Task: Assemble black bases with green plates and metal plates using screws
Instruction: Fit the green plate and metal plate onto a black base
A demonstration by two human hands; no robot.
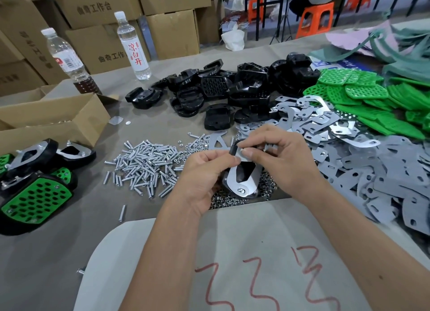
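Both hands hold one black base (242, 173) with a shiny metal plate on it, just above the heap of nuts (235, 200). The left hand (204, 173) curls its fingers around the base's side. The right hand (277, 157) pinches its top edge. The screw pile (144, 164) lies left of the base

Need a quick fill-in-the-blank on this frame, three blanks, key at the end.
1. Both hands hold one assembly whose top plate is ____.
2. The loose screws lie to the ____ of the left hand.
3. The perforated plates heaped far right are ____ in colour.

Missing words: metal; left; green
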